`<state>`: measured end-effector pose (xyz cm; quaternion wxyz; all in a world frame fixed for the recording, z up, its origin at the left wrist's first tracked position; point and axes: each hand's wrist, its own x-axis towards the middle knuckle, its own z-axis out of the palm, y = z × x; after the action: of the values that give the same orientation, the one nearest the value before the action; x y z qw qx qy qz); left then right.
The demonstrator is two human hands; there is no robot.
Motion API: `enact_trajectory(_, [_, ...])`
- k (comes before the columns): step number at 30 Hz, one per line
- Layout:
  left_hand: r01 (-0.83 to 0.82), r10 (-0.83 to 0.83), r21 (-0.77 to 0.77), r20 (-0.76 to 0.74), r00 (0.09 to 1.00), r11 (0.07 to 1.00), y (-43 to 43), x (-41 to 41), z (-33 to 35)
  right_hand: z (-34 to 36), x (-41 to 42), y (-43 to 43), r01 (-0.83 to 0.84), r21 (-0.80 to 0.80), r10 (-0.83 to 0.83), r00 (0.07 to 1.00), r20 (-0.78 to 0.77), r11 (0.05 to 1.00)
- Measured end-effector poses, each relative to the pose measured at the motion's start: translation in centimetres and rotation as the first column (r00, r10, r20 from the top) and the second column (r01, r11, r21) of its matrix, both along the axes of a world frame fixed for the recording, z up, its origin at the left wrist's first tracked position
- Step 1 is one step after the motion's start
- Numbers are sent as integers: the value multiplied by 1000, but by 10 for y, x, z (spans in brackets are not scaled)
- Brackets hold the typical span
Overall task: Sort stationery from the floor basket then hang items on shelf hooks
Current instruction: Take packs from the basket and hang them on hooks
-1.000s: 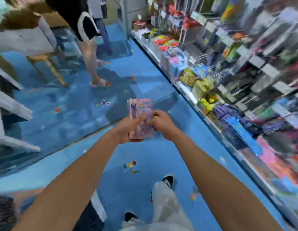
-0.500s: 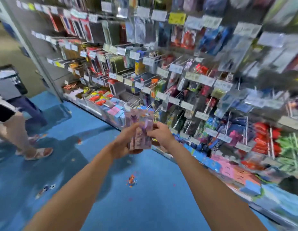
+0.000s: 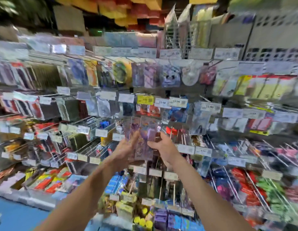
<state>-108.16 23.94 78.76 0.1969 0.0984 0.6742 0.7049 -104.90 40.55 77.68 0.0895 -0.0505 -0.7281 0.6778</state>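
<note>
Centre frame, my left hand (image 3: 124, 148) and right hand (image 3: 161, 145) pinch light, slippery purple packets (image 3: 141, 135); I'd grip near the tops.

Hands: we count two, the left hand (image 3: 125, 148) and the right hand (image 3: 163, 145).
Purple packets (image 3: 145, 140): we make out about three, edges blurred.
Yellow price tag (image 3: 145, 99): we see one.
White price tags (image 3: 178, 102): too blurred to count.
</note>
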Motion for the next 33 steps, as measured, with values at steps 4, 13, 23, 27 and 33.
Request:
enact_trajectory(4, [120,-108,90,-128,986,989,1,-57,40,44,-40,9,21,1,-21,991,-132,1000])
enact_trajectory(13, [-41,84,298,-136,987,954,23,-162,91,121,-135,47,154,59,-125,933,-337,986])
enact_trajectory(23, [115,-84,200,-159,984,973,10,-220,100,152,-210,47,205,119,-131,882,-452,972])
enact_trajectory(27, [166,-141,166,-152,978,972,3,-232,101,154,-222,42,236,92,-160,852,-499,967])
enact_trajectory(33, [264,-251,97,-124,960,960,-3,-246,117,150,-243,39,374,89,-308,857,-413,923])
